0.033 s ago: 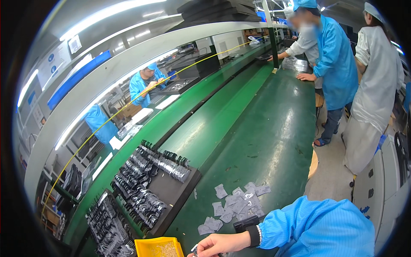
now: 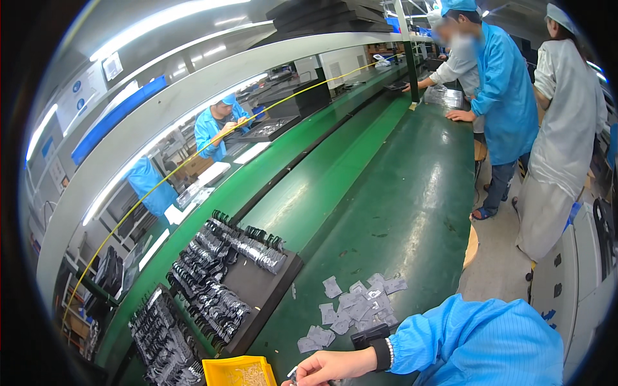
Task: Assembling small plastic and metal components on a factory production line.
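My right hand (image 2: 331, 367) comes in at the lower edge, its thumb and fingers pinched together. By the fingertips shows a small white-and-dark bit, cut off by the frame's edge; what it belongs to I cannot make out. Just left of this hand stands a yellow bin (image 2: 215, 370) with many tiny pale pieces (image 2: 248, 374) in it. Beyond the hand lies a loose pile of flat grey pieces (image 2: 360, 303) on the green bench (image 2: 399, 225). A black object (image 2: 367, 336) sits beside my wrist. My left hand is out of view.
A black tray (image 2: 273, 289) holds rows of dark, thin parts (image 2: 209, 280) standing close together. Another packed tray (image 2: 164, 341) is at its left. Co-workers stand at the bench's far right end (image 2: 505, 96), and one person (image 2: 215, 128) works across the line. A rail (image 2: 174, 83) runs overhead.
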Demonstrator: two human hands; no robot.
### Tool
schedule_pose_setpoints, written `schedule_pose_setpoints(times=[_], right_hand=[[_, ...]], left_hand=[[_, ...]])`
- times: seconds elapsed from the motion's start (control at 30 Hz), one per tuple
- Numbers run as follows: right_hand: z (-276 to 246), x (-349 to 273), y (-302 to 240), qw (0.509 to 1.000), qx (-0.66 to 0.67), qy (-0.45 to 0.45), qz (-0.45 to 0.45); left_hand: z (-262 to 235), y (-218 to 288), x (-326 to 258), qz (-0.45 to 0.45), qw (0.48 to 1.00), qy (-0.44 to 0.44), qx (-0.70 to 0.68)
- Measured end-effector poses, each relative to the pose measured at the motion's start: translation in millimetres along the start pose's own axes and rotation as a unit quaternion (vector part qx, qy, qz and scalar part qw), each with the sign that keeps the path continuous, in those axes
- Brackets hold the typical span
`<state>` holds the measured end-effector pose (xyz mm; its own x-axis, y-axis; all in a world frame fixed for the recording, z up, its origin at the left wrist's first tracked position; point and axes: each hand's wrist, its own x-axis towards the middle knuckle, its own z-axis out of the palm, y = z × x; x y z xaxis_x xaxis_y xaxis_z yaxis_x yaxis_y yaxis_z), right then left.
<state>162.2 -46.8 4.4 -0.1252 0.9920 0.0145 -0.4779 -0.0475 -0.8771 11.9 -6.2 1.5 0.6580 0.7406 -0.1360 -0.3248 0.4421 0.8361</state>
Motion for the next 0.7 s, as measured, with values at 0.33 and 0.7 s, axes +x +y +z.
schedule_pose_setpoints(times=[0.33,0.7], right_hand=[[-19,7,18,0.997,0.021,-0.043,0.058],[-13,3,16,0.997,0.000,-0.039,0.060]], left_hand=[[-12,-5,4,0.011,0.997,-0.053,-0.057],[-13,-6,2,0.022,0.993,-0.044,-0.108]])
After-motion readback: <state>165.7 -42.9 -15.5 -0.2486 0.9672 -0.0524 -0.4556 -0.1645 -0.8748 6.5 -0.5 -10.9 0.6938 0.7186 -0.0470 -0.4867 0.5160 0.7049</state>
